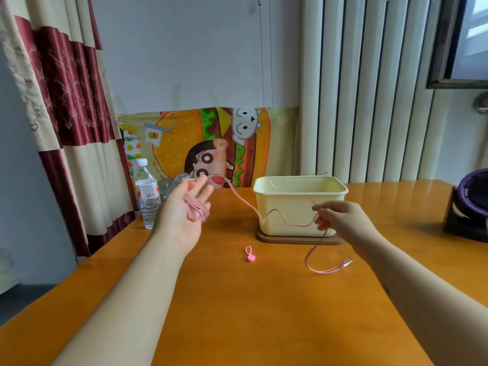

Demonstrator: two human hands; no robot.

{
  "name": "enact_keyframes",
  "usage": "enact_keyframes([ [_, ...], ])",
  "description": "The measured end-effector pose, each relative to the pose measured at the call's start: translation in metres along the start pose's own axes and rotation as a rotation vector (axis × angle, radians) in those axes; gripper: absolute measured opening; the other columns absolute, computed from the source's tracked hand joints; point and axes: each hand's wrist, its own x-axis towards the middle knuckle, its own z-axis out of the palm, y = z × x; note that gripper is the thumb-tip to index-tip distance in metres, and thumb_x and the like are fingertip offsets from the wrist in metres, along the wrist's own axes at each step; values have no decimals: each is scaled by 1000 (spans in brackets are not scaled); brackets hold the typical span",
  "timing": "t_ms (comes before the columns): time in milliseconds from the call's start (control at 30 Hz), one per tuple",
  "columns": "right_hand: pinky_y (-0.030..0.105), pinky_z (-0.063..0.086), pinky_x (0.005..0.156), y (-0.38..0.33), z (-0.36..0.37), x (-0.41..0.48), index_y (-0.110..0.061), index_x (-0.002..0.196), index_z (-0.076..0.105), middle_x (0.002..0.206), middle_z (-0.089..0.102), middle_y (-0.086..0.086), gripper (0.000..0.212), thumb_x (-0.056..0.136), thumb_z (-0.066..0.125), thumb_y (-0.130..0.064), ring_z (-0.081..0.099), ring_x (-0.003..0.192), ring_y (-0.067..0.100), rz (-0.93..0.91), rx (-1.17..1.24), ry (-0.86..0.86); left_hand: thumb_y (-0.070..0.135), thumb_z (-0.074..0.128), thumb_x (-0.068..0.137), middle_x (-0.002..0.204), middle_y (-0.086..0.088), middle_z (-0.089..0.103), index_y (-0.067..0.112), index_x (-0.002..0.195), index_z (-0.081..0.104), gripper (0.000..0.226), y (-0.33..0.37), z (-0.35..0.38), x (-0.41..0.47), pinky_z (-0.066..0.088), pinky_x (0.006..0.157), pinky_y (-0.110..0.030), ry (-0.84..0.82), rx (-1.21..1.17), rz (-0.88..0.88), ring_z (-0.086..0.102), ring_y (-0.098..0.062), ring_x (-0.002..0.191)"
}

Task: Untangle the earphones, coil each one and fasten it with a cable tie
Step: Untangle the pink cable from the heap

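A pink earphone cable (280, 217) runs between my two hands above the orange table. Several loops of it (196, 211) are wound round the straight fingers of my left hand (182, 215), which is raised at the left, and the thumb seems to pin them. My right hand (340, 220) pinches the cable in front of the yellow tub. From there the free end hangs down to the table, ending in a plug (346, 263). A pink cable tie (249, 255) lies on the table between my forearms.
An open pale-yellow tub (301, 190) stands on a brown board at mid-table. A water bottle (146, 192) stands at the left table edge beside the curtain. A dark purple device (470, 204) sits at the right edge.
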Motion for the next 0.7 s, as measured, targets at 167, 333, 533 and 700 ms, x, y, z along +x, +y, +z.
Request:
enact_keyframes([
  [167,39,47,93,13,-3,7,-28,104,63,122,57,8,23,94,49,-14,53,106,25,127,-698,-121,25,40,99,112,-8,71,17,74,48,27,12,23,-30,43,94,-39,-285,53,-138,68,-18,93],
  [333,26,44,91,-38,13,-17,-23,115,60,122,61,0,25,97,46,-33,54,113,15,-231,-95,-106,26,39,99,113,-7,70,18,73,48,29,13,48,-47,44,96,-38,-457,101,-180,70,-15,87],
  [533,32,48,71,-97,13,-39,-10,119,58,100,64,18,35,92,52,-32,55,69,18,-274,388,-594,27,39,98,116,-9,68,17,76,47,26,19,56,-50,50,91,-35,-556,144,-155,70,-17,88],
  [700,20,29,50,-95,-1,-36,-12,96,66,58,48,-8,24,87,55,-32,34,52,7,-311,222,-419,29,45,91,115,-9,69,17,77,49,19,22,50,-55,52,87,-29,-606,147,-204,52,-4,53],
])
